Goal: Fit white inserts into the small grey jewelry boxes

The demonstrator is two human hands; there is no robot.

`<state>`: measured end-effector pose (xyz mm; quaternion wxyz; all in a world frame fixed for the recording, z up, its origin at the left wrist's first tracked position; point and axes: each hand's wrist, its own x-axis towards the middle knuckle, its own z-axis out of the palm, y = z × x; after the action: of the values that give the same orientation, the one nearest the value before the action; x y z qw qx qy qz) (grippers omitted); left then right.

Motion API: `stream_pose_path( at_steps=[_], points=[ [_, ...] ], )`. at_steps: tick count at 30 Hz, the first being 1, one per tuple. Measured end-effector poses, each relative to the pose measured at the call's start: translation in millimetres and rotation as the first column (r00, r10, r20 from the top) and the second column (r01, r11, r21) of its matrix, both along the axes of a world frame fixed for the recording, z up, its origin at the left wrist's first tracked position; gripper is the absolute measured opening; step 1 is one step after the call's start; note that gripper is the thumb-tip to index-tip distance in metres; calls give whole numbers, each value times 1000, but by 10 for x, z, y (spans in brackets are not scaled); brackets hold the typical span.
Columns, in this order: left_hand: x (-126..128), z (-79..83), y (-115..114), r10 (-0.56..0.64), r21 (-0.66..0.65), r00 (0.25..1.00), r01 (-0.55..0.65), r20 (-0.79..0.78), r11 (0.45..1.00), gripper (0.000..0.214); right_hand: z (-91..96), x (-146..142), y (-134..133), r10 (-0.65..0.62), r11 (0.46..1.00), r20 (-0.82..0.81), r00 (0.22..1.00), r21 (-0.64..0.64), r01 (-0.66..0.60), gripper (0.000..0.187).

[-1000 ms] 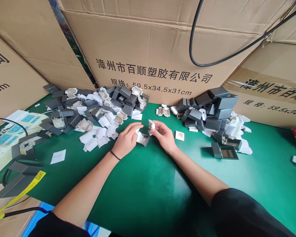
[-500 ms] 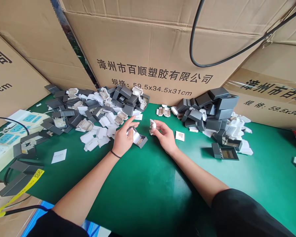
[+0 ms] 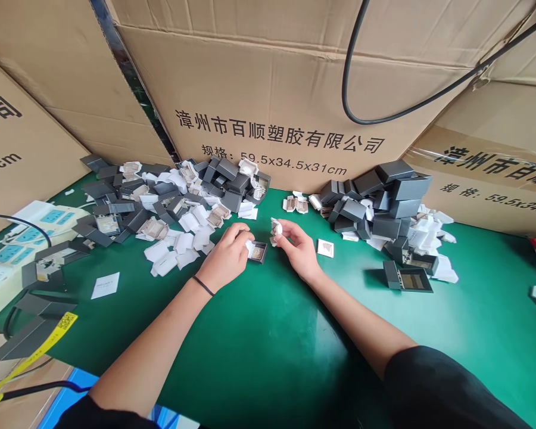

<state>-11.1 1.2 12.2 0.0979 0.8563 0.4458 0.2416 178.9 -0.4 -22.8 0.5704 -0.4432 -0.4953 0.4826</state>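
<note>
My left hand (image 3: 226, 256) is closed at the left end of a small dark grey box (image 3: 262, 252), its fingers curled over and hiding that part. The box stands open on the green table, and a bit of white paper (image 3: 251, 246) sticks out beside my fingertips. Just right of it, my right hand (image 3: 298, 247) pinches a folded white cardboard insert (image 3: 276, 229) between thumb and fingers, raised off the table. A flat white square card (image 3: 326, 248) lies to the right of that hand.
Grey boxes (image 3: 125, 220) mixed with white inserts are heaped at the left; another grey box pile (image 3: 384, 196) rises at the right. Behind stand large cardboard cartons (image 3: 268, 77). A power strip (image 3: 27, 244) sits far left, and a black cable (image 3: 348, 89) hangs down above.
My left hand's spread fingers have curled in and closed at the small box, which now shows more of its inside. My right hand stays nearly still with the insert.
</note>
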Motion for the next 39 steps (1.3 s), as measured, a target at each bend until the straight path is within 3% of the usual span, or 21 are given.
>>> stream_pose_path(
  at_steps=[6, 12, 18, 24, 30, 34, 39],
  points=[
    [-140, 171, -51, -44, -153, 995, 29, -93, 988, 45, -8, 6, 5, 14, 1000, 22, 1000, 9, -14, 39],
    [-314, 237, -14, -117, -249, 988, 88, -104, 964, 22, -10, -23, -20, 7, 1000, 65, 998, 20, -8, 38],
    [-342, 242, -20, -119, -161, 985, 98, -123, 982, 16, -7, -68, -36, -40, 999, 79, 996, 4, 40, 41],
    [-288, 258, -36, -177, -96, 971, 163, -163, 982, 15, 74, 19, 51, 231, 966, 217, 949, 64, -250, 38],
    [-252, 196, -44, -188, -71, 972, 180, -143, 981, 18, 32, 0, 113, 157, 953, 297, 942, 207, -224, 38],
    [-231, 159, -55, -208, -21, 970, 207, -127, 978, 20, 17, 6, 67, 181, 932, 326, 928, 246, -268, 37],
    [-202, 180, -62, -194, -39, 974, 190, -118, 981, 22, 59, 54, 22, 101, 876, 574, 813, 337, -346, 30]
  ],
)
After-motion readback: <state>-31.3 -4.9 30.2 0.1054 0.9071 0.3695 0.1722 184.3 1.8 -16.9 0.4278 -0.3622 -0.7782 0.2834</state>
